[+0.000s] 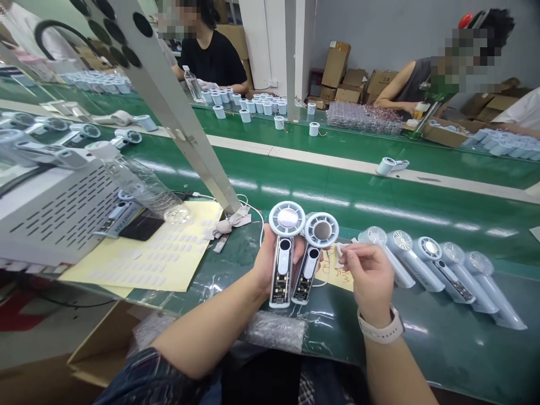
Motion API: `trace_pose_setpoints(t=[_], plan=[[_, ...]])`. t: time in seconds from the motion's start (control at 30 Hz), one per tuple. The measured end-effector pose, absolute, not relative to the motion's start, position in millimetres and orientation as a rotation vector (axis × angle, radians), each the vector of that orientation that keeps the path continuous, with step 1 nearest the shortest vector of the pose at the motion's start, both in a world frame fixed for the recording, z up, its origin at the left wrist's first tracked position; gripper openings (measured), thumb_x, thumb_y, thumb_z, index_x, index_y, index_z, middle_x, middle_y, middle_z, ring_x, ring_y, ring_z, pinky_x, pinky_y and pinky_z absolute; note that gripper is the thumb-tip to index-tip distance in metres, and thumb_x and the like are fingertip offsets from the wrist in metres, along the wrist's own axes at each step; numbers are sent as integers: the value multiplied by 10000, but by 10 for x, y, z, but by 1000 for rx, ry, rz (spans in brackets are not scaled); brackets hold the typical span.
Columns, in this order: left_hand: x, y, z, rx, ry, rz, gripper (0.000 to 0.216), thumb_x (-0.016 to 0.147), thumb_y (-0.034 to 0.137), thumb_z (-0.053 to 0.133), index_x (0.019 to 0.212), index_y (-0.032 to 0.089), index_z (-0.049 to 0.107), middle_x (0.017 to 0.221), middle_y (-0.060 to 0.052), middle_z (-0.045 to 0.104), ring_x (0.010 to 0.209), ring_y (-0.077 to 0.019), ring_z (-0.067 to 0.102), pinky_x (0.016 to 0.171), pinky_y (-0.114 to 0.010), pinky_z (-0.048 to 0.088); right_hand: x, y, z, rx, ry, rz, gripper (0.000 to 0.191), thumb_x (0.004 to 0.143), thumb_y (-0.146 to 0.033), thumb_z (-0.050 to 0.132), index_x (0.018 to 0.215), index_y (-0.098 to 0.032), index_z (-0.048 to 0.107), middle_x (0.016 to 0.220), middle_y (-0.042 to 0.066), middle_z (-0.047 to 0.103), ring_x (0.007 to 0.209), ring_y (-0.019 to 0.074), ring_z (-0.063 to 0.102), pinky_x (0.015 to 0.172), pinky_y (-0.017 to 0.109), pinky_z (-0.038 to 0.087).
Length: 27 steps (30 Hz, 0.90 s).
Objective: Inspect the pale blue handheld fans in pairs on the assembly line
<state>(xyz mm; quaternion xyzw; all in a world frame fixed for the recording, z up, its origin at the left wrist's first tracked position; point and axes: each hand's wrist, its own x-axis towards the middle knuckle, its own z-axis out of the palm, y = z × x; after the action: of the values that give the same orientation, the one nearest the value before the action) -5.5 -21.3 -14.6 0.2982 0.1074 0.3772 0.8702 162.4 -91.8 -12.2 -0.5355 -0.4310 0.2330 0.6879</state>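
Two handheld fans (283,261) gripped in left hand (263,263), near workbench's front edge (337,344).
Right hand (373,275) pinches pale piece (340,251), narrowly apart.

On my screen I saw free room over the green surface (320,171) beyond the two held fans (283,267); leftward, the slanted post (189,121) and clear bottle (147,188) barred me; the fan row (453,278) crowded the right hand (373,275).

Two handheld fans (283,264) hide part of my left hand (264,261); the pale item (340,251) my right hand (373,275) pinches is too small to identify, and the lower edge crops my right forearm (394,365).
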Motion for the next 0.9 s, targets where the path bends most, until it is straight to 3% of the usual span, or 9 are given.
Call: trace_pose_setpoints(t=[0.17, 0.27, 0.53, 0.63, 0.73, 0.9], plan=[[-60, -178, -121, 605, 221, 808, 786, 737, 921, 474, 533, 166, 540, 788, -153, 703, 783, -286, 691, 688, -392, 564, 1604, -873, -169, -1221, -992, 687, 244, 843, -333, 797, 1043, -227, 706, 737, 2, 709, 605, 172, 682, 541, 312, 583], [-48, -175, -102, 599, 206, 827, 776, 735, 908, 504, 534, 161, 556, 778, -149, 700, 785, -290, 691, 688, -395, 567, 1627, -861, -190, -1225, -1077, 686, 151, 853, -358, 775, 887, -211, 782, 701, 20, 694, 555, 163, 653, 515, 314, 566], [-63, -132, -54, 589, 226, 833, 761, 731, 905, 516, 545, 167, 537, 800, -143, 701, 784, -282, 688, 692, -396, 562, 1641, -838, -211, -1362, -958, 848, 405, 734, -541, 829, 632, -175, 690, 480, 3, 608, 359, 142, 545, 322, 247, 441], [-73, -129, -54, 570, 232, 836, 758, 713, 904, 543, 538, 167, 534, 784, -141, 699, 786, -292, 685, 704, -417, 564, 1652, -815, -258, -1434, -1052, 852, 405, 755, -555, 801, 660, -172, 712, 454, -19, 566, 338, 118, 491, 322, 232, 398], [-76, -143, -48, 574, 205, 854, 754, 705, 897, 563, 531, 164, 541, 781, -143, 699, 789, -298, 684, 713, -426, 566, 1663, -800, -298, -1421, -1215, 878, 362, 844, -526, 721, 752, -178, 757, 520, -5, 607, 415, 135, 542, 394, 252, 459], [-89, -162, -12, 635, 184, 887, 758, 703, 911, 541, 546, 169, 548, 792, -131, 694, 816, -302, 688, 744, -428, 572, 1864, -715, -76, -1348, -1470, 1278, 254, 883, -415, 683, 865, -186, 794, 588, 4, 672, 471, 156, 608, 424, 271, 507]])
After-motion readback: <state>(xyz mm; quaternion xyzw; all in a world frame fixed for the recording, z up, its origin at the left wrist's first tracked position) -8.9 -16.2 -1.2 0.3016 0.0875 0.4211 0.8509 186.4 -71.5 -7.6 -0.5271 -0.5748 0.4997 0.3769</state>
